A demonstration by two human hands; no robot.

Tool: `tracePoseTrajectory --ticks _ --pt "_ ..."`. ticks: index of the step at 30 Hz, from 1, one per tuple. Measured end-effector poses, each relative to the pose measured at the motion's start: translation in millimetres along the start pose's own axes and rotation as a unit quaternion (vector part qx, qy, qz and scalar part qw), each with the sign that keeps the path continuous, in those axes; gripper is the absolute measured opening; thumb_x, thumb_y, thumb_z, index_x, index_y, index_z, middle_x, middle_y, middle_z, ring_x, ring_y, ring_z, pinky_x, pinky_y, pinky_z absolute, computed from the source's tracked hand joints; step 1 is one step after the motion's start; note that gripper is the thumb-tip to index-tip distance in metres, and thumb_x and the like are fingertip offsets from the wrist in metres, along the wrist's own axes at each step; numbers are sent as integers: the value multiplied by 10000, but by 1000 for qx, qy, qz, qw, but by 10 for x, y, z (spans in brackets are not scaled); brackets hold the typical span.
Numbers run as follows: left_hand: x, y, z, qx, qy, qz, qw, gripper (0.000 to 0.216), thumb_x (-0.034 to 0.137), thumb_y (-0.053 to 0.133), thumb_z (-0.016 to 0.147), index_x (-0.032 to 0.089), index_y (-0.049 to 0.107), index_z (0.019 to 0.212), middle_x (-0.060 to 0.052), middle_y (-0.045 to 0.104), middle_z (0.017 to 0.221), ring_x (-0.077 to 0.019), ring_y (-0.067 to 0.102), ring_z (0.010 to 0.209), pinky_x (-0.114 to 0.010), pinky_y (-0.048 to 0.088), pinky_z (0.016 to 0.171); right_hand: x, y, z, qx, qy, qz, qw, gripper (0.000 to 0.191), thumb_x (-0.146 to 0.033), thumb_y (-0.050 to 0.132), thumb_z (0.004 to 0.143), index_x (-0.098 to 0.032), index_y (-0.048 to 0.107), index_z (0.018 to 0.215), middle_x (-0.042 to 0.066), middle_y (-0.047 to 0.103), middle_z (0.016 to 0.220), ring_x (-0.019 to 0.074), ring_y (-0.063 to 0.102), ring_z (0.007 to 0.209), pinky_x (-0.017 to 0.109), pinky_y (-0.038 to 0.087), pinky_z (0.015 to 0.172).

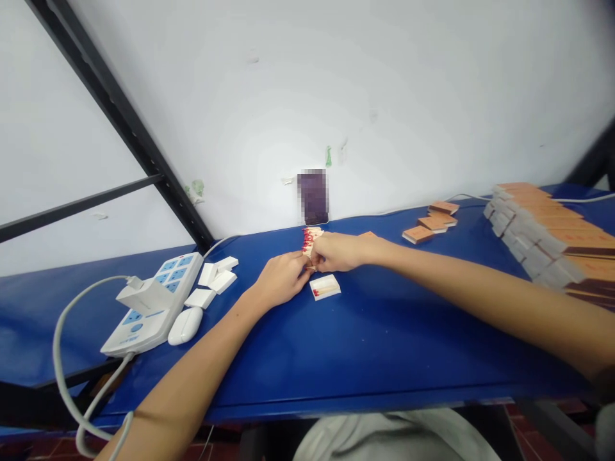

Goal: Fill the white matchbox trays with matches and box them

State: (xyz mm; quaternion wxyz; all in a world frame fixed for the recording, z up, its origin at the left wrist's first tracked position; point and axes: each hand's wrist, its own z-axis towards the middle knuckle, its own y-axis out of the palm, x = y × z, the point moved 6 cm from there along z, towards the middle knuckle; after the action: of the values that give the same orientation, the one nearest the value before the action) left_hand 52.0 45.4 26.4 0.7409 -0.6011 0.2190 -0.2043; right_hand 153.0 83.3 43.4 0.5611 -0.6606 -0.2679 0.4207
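Note:
A pile of red-tipped matches [307, 238] lies on the blue table in front of both hands. My right hand [334, 251] is closed at its near end, fingers curled down onto the matchsticks. My left hand [283, 276] comes in from the left, fingers bent together and meeting the right fingertips; what they hold is hidden. Just nearer to me sits a white matchbox tray [332, 294] with a few matches lying in it. Part of an orange matchbox [368, 234] shows behind my right wrist.
White empty trays [200, 298] lie at left, beside a white earbud case [185, 326] and a power strip [115, 342] with a plugged-in charger and cable. Several orange matchboxes [419, 235] and a large matchbox stack [552, 221] are at right. A phone [314, 198] leans on the wall.

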Motion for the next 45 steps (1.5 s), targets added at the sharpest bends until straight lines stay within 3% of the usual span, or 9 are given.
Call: tracePoseTrajectory --ticks 8,14,22,30,38,45 --pt "-18 30 6 -11 -15 4 1000 298 369 362 989 192 602 994 -89 700 983 -236 663 857 -303 452 696 6 11 -3 6 30 -33 999 204 -250 562 804 -145 671 668 25 582 568 105 439 507 266 281 532" --pt "-46 64 -1 -33 -46 38 998 365 425 314 996 191 588 1051 -106 704 866 -261 674 768 -316 433 647 -10 -3 -17 15 36 -47 998 228 -251 545 813 -148 641 634 28 564 573 103 404 507 278 267 540" --pt "19 -7 13 -13 -5 36 999 336 386 338 995 158 578 1051 -97 696 819 -240 651 757 -382 411 804 -10 -9 -33 18 36 -55 998 183 -218 555 786 -160 604 619 26 564 601 99 390 489 272 252 516" --pt "-51 101 -16 -52 -39 40 997 385 437 240 1013 175 497 1128 -103 697 855 -260 674 738 -321 441 638 65 -9 -7 16 30 -43 999 193 -290 573 816 -171 657 690 28 596 619 116 466 524 266 267 528" --pt "-50 125 -20 -68 -53 42 995 351 388 224 1014 174 483 1116 -117 702 890 -265 683 758 -330 463 645 65 26 3 12 9 -30 999 177 -267 553 824 -185 687 742 16 630 659 116 475 556 268 280 556" --pt "-81 87 -27 -60 -66 39 995 372 416 241 1005 177 506 1109 -132 697 910 -293 680 790 -357 471 664 34 70 -13 47 -3 -43 998 112 -225 550 829 -179 640 782 45 650 774 139 516 660 255 302 578"
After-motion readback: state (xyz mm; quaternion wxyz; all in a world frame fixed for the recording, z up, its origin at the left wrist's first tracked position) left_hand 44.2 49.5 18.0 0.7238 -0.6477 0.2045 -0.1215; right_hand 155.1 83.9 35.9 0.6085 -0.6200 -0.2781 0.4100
